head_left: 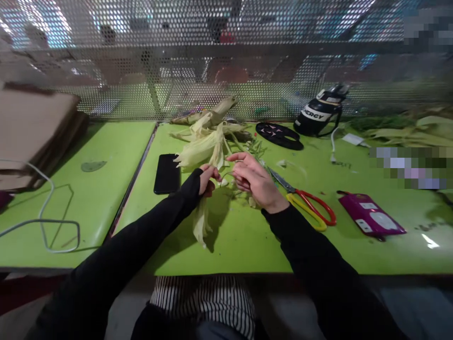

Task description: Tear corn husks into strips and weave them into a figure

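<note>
Head cam | left hand (209,180) curled tight on a husk (201,222) | right hand (252,177) half-curled, pinching a thin strand (225,174) | phone (167,174) off left, scissors (300,192) off right, same green surface (247,250)

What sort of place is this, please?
Perhaps a craft workshop, though I can't be sure: a bright green work table bears pale yellow, papery corn husks and metal scissors with one red and one yellow handle.
</note>
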A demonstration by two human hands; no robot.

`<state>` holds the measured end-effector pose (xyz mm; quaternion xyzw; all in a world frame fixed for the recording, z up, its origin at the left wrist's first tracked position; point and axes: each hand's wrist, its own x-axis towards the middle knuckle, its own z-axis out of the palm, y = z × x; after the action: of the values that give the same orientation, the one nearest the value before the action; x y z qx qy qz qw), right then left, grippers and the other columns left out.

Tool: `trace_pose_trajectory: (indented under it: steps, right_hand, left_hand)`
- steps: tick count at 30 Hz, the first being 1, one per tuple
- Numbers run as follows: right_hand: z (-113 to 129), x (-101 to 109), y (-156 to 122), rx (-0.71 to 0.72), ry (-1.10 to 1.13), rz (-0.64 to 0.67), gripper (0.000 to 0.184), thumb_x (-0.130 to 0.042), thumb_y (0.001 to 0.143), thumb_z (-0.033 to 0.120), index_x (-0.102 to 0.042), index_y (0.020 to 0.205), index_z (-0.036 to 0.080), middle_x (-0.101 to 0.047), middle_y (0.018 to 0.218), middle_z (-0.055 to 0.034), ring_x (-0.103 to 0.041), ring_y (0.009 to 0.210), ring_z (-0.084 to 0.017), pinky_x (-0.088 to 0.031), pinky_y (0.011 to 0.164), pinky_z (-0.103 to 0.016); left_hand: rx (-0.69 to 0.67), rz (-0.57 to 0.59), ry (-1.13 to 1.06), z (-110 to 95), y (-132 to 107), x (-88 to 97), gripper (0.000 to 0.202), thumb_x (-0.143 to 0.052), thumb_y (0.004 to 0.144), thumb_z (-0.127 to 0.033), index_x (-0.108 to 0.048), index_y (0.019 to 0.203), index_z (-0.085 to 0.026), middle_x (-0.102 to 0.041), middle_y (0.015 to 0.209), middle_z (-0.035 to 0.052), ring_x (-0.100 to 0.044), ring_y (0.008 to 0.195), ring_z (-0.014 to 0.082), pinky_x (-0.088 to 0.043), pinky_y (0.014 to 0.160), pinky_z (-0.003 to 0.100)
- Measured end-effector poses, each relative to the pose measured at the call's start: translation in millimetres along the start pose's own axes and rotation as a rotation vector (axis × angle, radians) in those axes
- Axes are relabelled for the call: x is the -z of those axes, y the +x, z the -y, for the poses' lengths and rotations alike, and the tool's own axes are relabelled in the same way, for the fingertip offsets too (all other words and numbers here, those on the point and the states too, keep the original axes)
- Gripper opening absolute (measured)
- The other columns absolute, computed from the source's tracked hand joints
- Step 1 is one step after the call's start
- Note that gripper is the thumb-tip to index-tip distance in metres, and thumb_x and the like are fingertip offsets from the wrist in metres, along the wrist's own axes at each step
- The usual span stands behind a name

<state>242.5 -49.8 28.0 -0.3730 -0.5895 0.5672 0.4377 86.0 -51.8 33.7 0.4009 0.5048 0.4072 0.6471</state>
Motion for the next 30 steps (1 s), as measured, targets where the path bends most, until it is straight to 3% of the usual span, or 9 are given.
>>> trace_pose_trajectory:
  steps: [3, 6, 11, 14, 17, 21, 25, 27, 30]
  right_hand:
    - [0.6, -1.0, -1.5, 0.084, -0.104, 0.001, 0.015, -0.053, 0.087, 0.023, -0.051, 0.101, 0.022, -0.037, 0.061, 0.0086, -0.028, 0.048, -0.008, -0.021, 0.044, -0.023]
    - [-0.3, -2.8, -3.4, 0.155, -0.223, 0.017, 0.009, -0.051, 0.089, 0.024, -0.05, 0.098, 0.022, -0.043, 0.065, 0.0062, -0.039, 0.054, -0.01, -0.03, 0.05, -0.024]
    - [6.0, 4.4, -6.2, 0.287, -0.564, -0.01, 0.008, -0.052, 0.091, 0.026, -0.056, 0.097, 0.022, -0.048, 0.07, 0.0027, -0.045, 0.06, -0.012, -0.035, 0.055, -0.027]
    - [12.7, 13.3, -6.5, 0.413, -0.812, 0.027, 0.009, -0.059, 0.089, 0.025, -0.064, 0.095, 0.021, -0.053, 0.076, -0.0003, -0.047, 0.064, -0.014, -0.037, 0.059, -0.028]
    - [19.7, 22.0, -7.1, 0.474, -0.915, 0.027, 0.012, -0.059, 0.09, 0.027, -0.068, 0.088, 0.021, -0.057, 0.081, -0.0028, -0.051, 0.071, -0.016, -0.039, 0.064, -0.03]
    - [27.4, 32.7, -8.6, 0.261, -0.746, 0.078, 0.02, -0.061, 0.09, 0.037, -0.07, 0.085, 0.019, -0.06, 0.082, -0.003, -0.052, 0.07, -0.014, -0.04, 0.064, -0.029]
    - [18.0, 34.3, -4.3, 0.056, -0.437, 0.154, 0.025, -0.064, 0.086, 0.043, -0.068, 0.085, 0.019, -0.062, 0.079, -0.0008, -0.051, 0.065, -0.012, -0.038, 0.06, -0.026]
    - [5.3, 26.3, -0.5, 0.036, -0.358, 0.15, 0.026, -0.063, 0.085, 0.044, -0.065, 0.082, 0.019, -0.058, 0.072, 0.0017, -0.044, 0.057, -0.009, -0.035, 0.055, -0.025]
    - [-13.9, 5.9, 1.7, 0.105, -0.323, 0.062, 0.023, -0.058, 0.087, 0.042, -0.06, 0.081, 0.02, -0.055, 0.067, 0.0029, -0.042, 0.054, -0.01, -0.033, 0.052, -0.025]
  left_hand:
    - [-0.033, -0.022, -0.019, -0.3, -0.5, 3.0, 0.025, -0.034, 0.1, -0.019, -0.041, 0.076, -0.018, -0.062, 0.074, -0.001, -0.045, 0.039, 0.0033, -0.023, 0.034, 0.016]
    - [0.031, 0.121, 0.017, 8.0, 1.6, 3.8, 0.025, -0.035, 0.099, -0.018, -0.044, 0.076, -0.017, -0.061, 0.071, 0.0005, -0.049, 0.04, 0.0057, -0.023, 0.034, 0.018]
    - [0.082, 0.307, 0.099, 24.8, 8.6, 4.7, 0.026, -0.041, 0.097, -0.024, -0.05, 0.074, -0.017, -0.035, 0.053, -0.0071, -0.031, 0.032, 0.0042, -0.019, 0.033, 0.017]
    - [0.141, 0.308, 0.187, 23.6, 4.6, 1.6, 0.031, -0.036, 0.096, -0.02, -0.051, 0.069, -0.017, -0.026, 0.049, -0.0084, -0.019, 0.031, 0.0038, -0.013, 0.033, 0.018]
    - [0.061, 0.24, 0.328, 19.6, -6.5, -1.2, 0.03, -0.038, 0.089, -0.012, -0.054, 0.064, -0.016, -0.027, 0.05, -0.0067, -0.018, 0.033, 0.004, -0.011, 0.034, 0.02]
    - [-0.103, 0.345, 0.409, 19.6, -21.4, 0.8, 0.025, -0.047, 0.088, -0.019, -0.06, 0.067, -0.016, -0.031, 0.05, -0.0049, -0.023, 0.038, 0.005, -0.014, 0.037, 0.021]
    - [-0.177, 0.44, 0.249, 18.4, -24.2, 1.7, 0.024, -0.044, 0.094, -0.029, -0.057, 0.077, -0.018, -0.029, 0.053, -0.0062, -0.019, 0.039, 0.0057, -0.014, 0.039, 0.022]
    - [-0.24, 0.402, 0.202, 15.0, -20.7, 1.3, 0.024, -0.041, 0.096, -0.029, -0.054, 0.078, -0.019, -0.027, 0.052, -0.0071, -0.02, 0.039, 0.007, -0.016, 0.039, 0.023]
    - [-0.346, 0.185, 0.256, 7.3, -16.1, 2.1, 0.028, -0.041, 0.097, -0.023, -0.05, 0.071, -0.02, -0.029, 0.051, -0.0063, -0.024, 0.043, 0.0094, -0.02, 0.043, 0.024]
